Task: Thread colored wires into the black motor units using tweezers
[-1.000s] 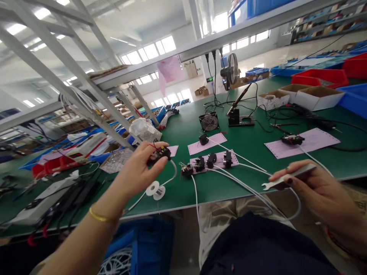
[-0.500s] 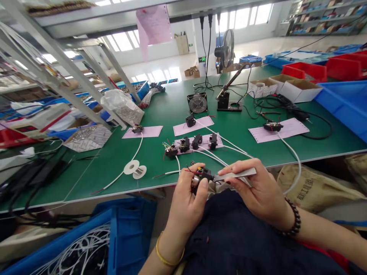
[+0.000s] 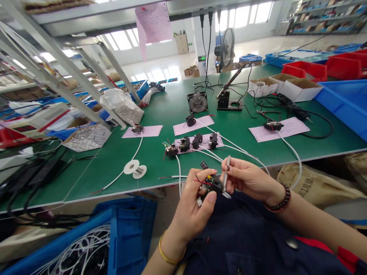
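Just by the near edge of the desk, the left hand grips a module, its black end facing the right hand. The right grip is closed on a wrench, long axis running away from the body, near end beside the module.

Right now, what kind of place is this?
Probably an electronics workshop: a soldering iron stands on the green bench, black wired units lie on pink papers, and the left hand holds a similar unit.
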`<state>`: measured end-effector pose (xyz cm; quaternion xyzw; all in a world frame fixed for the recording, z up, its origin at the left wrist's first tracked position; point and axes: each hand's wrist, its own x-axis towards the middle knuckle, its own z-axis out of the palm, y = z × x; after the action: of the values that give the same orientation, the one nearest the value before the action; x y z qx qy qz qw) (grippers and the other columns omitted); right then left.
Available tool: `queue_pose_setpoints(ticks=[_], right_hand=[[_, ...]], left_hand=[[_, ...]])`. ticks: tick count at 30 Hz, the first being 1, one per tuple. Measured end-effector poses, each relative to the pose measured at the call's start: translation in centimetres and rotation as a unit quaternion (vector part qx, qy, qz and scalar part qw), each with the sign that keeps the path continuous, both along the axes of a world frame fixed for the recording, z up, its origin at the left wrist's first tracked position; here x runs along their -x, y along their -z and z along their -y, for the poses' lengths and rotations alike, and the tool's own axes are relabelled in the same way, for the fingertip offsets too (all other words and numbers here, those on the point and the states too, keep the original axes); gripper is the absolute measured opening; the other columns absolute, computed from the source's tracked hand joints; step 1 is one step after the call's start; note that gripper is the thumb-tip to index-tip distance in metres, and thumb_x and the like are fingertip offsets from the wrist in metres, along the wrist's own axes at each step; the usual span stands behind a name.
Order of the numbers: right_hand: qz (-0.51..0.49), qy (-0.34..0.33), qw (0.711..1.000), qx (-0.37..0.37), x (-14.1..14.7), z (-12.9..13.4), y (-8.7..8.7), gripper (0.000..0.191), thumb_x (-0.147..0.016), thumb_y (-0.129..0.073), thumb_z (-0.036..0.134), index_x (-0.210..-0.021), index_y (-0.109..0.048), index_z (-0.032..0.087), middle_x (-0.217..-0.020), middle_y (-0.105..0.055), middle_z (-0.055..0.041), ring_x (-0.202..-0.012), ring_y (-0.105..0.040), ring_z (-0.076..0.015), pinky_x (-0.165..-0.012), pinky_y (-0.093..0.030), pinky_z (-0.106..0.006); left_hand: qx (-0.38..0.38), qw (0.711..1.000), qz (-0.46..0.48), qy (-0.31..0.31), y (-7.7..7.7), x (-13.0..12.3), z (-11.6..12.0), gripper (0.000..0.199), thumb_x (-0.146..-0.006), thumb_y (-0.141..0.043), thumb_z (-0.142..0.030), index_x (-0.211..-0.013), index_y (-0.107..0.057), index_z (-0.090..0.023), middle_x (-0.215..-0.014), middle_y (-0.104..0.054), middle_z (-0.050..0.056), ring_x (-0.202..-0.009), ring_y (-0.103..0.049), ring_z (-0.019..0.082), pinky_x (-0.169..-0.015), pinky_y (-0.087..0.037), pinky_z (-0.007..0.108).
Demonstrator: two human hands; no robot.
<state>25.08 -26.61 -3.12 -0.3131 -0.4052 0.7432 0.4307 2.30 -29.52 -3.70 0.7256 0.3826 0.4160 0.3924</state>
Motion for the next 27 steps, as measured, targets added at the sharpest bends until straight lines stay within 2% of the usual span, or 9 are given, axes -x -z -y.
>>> queue_pose_setpoints(ticks=[3,5,7,10,15,17,19,23,27], right_hand=[[0.057,0.088,0.992,-0.07,-0.6,0.2,-0.4,0.051,-0.089,-0.088,0.062,-0.095,-0.056,0.022,-0.082,-0.083,-0.0043,-0.065,-0.078,-0.0161,-0.062,-0.065,-0.024],[0.095,0.149,0.973,-0.148,-0.6,1.1,-1.0,0.043,-0.098,-0.08,0.058,-0.098,-0.054,0.023,-0.087,-0.084,-0.0051,-0.07,-0.08,-0.0165,-0.067,-0.067,-0.025],[0.138,0.183,0.946,-0.228,-0.2,2.3,-1.6,0.03,-0.108,-0.069,0.05,-0.104,-0.053,0.025,-0.094,-0.084,-0.0055,-0.078,-0.083,-0.0169,-0.073,-0.069,-0.026],[0.234,0.213,0.884,-0.345,0.6,3.7,-1.8,0.016,-0.115,-0.058,0.041,-0.112,-0.052,0.027,-0.102,-0.084,-0.0055,-0.088,-0.084,-0.0174,-0.078,-0.069,-0.026],[0.376,0.249,0.743,-0.495,1.2,4.4,-1.2,0.008,-0.116,-0.055,0.036,-0.118,-0.053,0.028,-0.103,-0.084,-0.0063,-0.09,-0.084,-0.0216,-0.077,-0.067,-0.03],[0.388,0.252,0.714,-0.526,1.2,4.5,-1.1,0.007,-0.116,-0.054,0.034,-0.12,-0.053,0.028,-0.103,-0.084,-0.0073,-0.089,-0.084,-0.0227,-0.076,-0.067,-0.031],[0.39,0.256,0.713,-0.524,1.2,4.5,-1.1,0.008,-0.116,-0.054,0.034,-0.12,-0.053,0.028,-0.102,-0.084,-0.0072,-0.089,-0.084,-0.0225,-0.076,-0.066,-0.031],[0.394,0.266,0.735,-0.484,1.2,4.4,-0.9,0.009,-0.116,-0.055,0.037,-0.117,-0.053,0.028,-0.102,-0.084,-0.0054,-0.089,-0.084,-0.0211,-0.077,-0.066,-0.029],[0.39,0.255,0.736,-0.492,1.3,4.6,-0.6,0.008,-0.115,-0.057,0.035,-0.119,-0.056,0.028,-0.103,-0.084,-0.0055,-0.09,-0.084,-0.0219,-0.078,-0.065,-0.03]], left_hand=[[0.022,0.998,-0.032,-0.054,0.2,-0.1,-0.1,0.04,-0.105,-0.056,-0.044,-0.139,-0.068,-0.027,-0.116,-0.062,0.007,-0.089,-0.061,0.02,-0.082,-0.053,0.033],[0.02,0.995,-0.045,-0.089,0.3,-0.1,-0.2,0.041,-0.105,-0.056,-0.046,-0.139,-0.068,-0.026,-0.116,-0.064,0.007,-0.082,-0.06,0.019,-0.081,-0.053,0.033],[0.012,0.993,-0.052,-0.106,0.3,-0.3,-0.2,0.04,-0.105,-0.057,-0.046,-0.138,-0.068,-0.027,-0.115,-0.064,0.006,-0.079,-0.06,0.018,-0.082,-0.054,0.034],[0.009,0.992,-0.064,-0.106,0.0,-0.5,-0.2,0.038,-0.104,-0.058,-0.046,-0.136,-0.069,-0.027,-0.114,-0.064,0.006,-0.083,-0.063,0.019,-0.083,-0.056,0.034],[0.017,0.99,-0.08,-0.117,-0.3,-0.9,-0.2,0.037,-0.104,-0.058,-0.048,-0.13,-0.07,-0.026,-0.117,-0.067,0.009,-0.099,-0.069,0.024,-0.088,-0.057,0.036],[0.02,0.989,-0.083,-0.12,-0.2,-0.9,-0.2,0.037,-0.104,-0.058,-0.049,-0.129,-0.071,-0.026,-0.116,-0.068,0.009,-0.103,-0.07,0.026,-0.089,-0.058,0.037],[0.019,0.989,-0.085,-0.122,-0.1,-0.9,-0.2,0.037,-0.104,-0.058,-0.05,-0.129,-0.07,-0.026,-0.116,-0.069,0.009,-0.106,-0.07,0.026,-0.089,-0.058,0.037],[0.012,0.988,-0.09,-0.124,0.1,-0.9,-0.2,0.037,-0.104,-0.058,-0.05,-0.13,-0.07,-0.027,-0.117,-0.069,0.009,-0.108,-0.07,0.027,-0.089,-0.058,0.038],[0.017,0.988,-0.086,-0.124,0.1,-1.0,-0.3,0.035,-0.104,-0.059,-0.048,-0.128,-0.071,-0.026,-0.117,-0.069,0.009,-0.11,-0.07,0.027,-0.092,-0.057,0.038]])
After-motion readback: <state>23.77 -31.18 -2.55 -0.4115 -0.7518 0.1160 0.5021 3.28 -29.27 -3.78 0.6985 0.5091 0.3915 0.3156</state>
